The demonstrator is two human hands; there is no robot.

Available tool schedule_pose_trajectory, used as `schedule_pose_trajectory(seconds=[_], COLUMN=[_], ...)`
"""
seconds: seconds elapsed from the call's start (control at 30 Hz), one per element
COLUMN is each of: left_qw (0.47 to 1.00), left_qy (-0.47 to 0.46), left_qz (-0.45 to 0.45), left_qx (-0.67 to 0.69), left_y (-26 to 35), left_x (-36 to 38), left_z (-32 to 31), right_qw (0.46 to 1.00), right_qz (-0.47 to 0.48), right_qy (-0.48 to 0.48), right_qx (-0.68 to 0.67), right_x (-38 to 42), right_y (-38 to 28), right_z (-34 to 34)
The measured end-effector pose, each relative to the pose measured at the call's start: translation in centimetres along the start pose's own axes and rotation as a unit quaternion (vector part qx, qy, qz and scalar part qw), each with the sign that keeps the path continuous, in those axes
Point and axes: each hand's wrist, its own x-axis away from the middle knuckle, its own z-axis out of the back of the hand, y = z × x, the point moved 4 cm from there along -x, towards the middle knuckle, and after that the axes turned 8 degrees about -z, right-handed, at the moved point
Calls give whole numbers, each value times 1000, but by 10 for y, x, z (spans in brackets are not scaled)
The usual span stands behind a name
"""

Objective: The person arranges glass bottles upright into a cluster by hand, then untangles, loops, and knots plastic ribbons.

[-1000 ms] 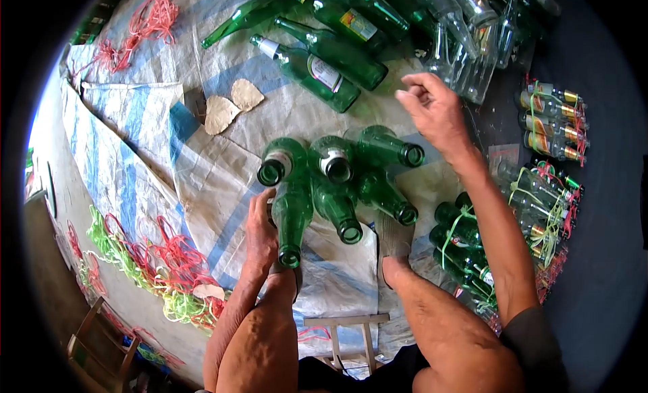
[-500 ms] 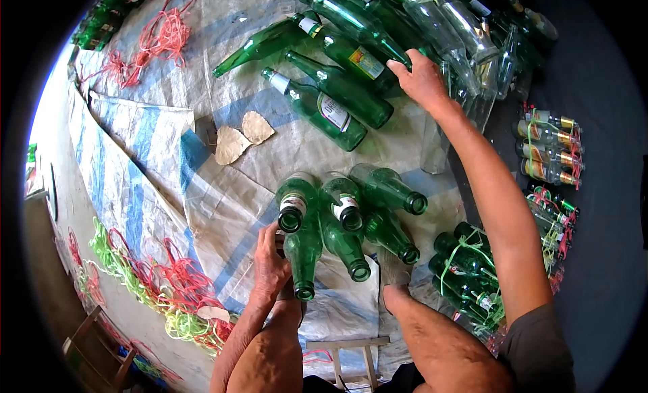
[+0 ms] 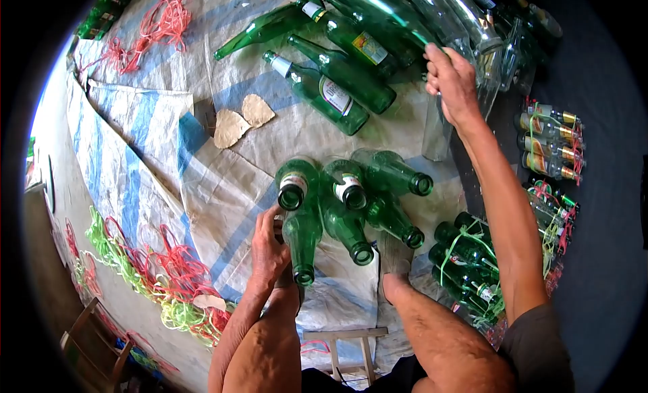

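Up top, the right hand (image 3: 453, 82) has shifted another green bottle (image 3: 388, 13), fingers curled round its neck; the left hand (image 3: 268, 248), fingers bent, flanks six clustered bottles (image 3: 345, 229).

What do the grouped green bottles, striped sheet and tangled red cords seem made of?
Grouped green bottles: glossy glass, see-through with sharp highlights.
Striped sheet: probably woven plastic, slightly shiny, given its stiff creases.
Tangled red cords: likely plastic twine, smooth-looking, judging by bright colour and loose loops.
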Motion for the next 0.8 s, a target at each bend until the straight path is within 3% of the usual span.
schedule_pose_trajectory(seconds=[0.2, 0.33, 0.43, 0.5, 0.77, 0.8], left_qw=[1000, 1000, 1000, 1000, 999, 999], left_qy=[-4, -1, -5, -9, -6, -12], left_qz=[-7, -9, -8, -14, -52, -19], left_qx=[16, 12, 11, 1, -6, 37], left_y=[-5, -9, -10, -14, -17, -15], left_x=[7, 11, 11, 12, 17, 17], left_z=[-1, -5, -4, -7, -8, -7], right_qw=[987, 940, 893, 861, 844, 845], right_qz=[18, -11, -29, 22, -29, -1], right_qy=[109, 209, 218, 177, -25, -49], right_qx=[117, 268, 392, 477, 535, 532], right_x=[115, 206, 254, 271, 318, 321], right_y=[-27, -46, -59, -63, -77, -74], right_z=[67, 102, 103, 104, 53, 45])
